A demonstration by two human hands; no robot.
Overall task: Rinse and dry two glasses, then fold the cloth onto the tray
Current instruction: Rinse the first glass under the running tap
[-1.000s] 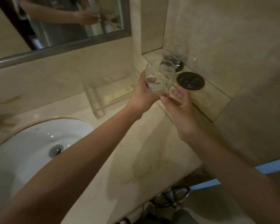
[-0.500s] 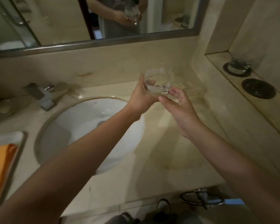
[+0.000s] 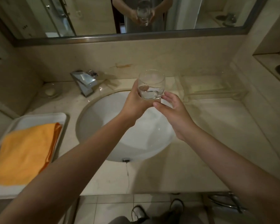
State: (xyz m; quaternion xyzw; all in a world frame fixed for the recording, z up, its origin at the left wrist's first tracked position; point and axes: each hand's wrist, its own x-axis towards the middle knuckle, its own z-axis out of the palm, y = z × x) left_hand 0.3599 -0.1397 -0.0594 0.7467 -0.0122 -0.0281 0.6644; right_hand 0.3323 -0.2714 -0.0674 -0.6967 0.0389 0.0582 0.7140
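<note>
Beige marble vanity, mirror above. Clear tumbler (image 3: 151,84) held upright over the white basin (image 3: 103,117), gripped by the left hand (image 3: 136,104); right hand (image 3: 173,110) relaxed, fingers just beside its base. Glass holds nothing visible. Best carried level to the chrome faucet (image 3: 84,83), supported underneath. White tray (image 3: 39,117) at left holds a folded orange cloth (image 3: 26,152).
</note>
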